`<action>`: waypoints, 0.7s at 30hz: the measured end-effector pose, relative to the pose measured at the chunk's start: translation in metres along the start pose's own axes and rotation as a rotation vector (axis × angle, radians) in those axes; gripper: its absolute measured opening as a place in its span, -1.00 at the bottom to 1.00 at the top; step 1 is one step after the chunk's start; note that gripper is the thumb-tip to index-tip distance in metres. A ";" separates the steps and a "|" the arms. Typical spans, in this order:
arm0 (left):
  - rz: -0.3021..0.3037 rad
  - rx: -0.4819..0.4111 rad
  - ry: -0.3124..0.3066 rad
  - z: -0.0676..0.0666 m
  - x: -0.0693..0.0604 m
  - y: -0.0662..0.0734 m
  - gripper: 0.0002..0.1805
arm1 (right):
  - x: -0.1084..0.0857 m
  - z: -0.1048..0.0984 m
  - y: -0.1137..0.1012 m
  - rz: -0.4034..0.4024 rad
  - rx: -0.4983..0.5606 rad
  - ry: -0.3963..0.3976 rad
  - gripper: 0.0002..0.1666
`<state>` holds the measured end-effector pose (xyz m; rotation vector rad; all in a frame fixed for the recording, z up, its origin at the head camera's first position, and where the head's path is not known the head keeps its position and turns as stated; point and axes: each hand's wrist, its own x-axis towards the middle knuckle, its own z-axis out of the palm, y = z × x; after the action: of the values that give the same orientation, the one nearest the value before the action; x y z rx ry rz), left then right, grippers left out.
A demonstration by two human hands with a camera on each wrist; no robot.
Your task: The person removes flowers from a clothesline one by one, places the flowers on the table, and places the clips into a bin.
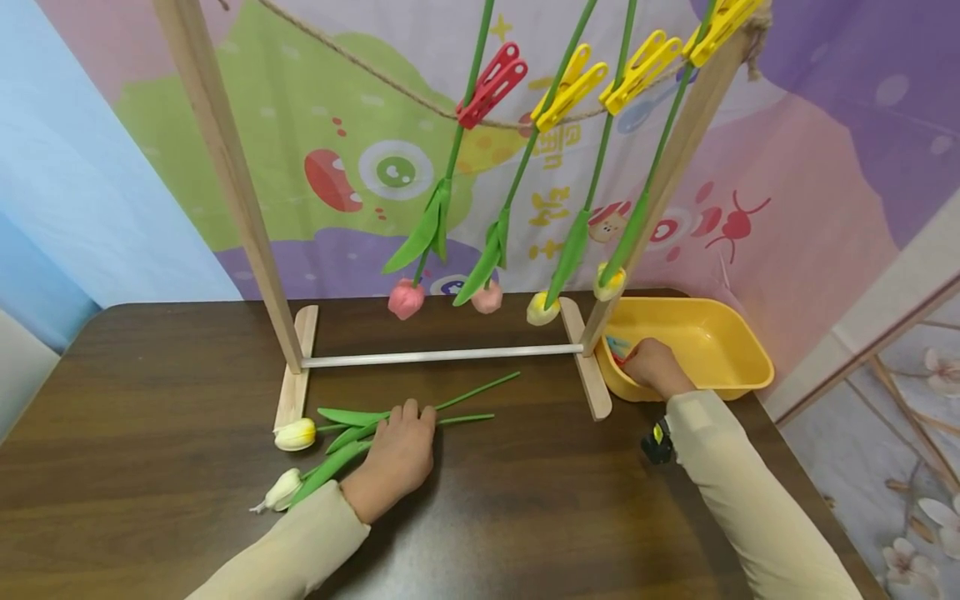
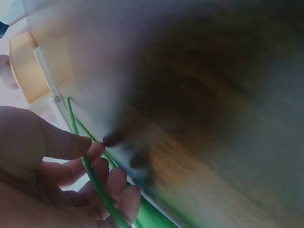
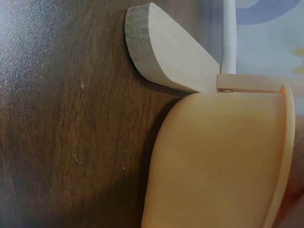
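On the table, my left hand point(image 1: 402, 450) grips the stem of an artificial tulip with a pale yellow head. In the left wrist view, thumb and fingers close around that green stem point(image 2: 95, 183). A second tulip with a whitish head point(image 1: 283, 490) lies alongside, under or beside the same hand. My right hand point(image 1: 657, 368) reaches into a yellow basin point(image 1: 731, 357), its fingertips at a red clothespin point(image 1: 617, 357) with a light blue clothespin point(image 1: 618, 342) close by. Whether those fingers pinch the red one is hidden; the basin wall covers most of the hand in the right wrist view.
A wooden frame point(image 1: 238, 179) with a white crossbar point(image 1: 442, 356) stands at the back. From its twine point(image 1: 360, 77), one red clothespin point(image 1: 491, 86) and several yellow clothespins point(image 1: 570, 89) hold tulips upside down, pink point(image 1: 406, 298) and yellow. The basin stands against the frame's right foot point(image 1: 592, 387).
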<state>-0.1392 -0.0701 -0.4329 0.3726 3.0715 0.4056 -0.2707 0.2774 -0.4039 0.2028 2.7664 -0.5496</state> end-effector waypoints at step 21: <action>-0.004 0.007 0.026 0.000 -0.002 -0.004 -0.75 | -0.013 -0.003 -0.007 -0.001 0.035 0.058 -0.56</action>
<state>-0.1382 -0.0741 -0.4336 0.3638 3.0996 0.4026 -0.2610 0.2714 -0.3945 0.2289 2.8149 -0.6015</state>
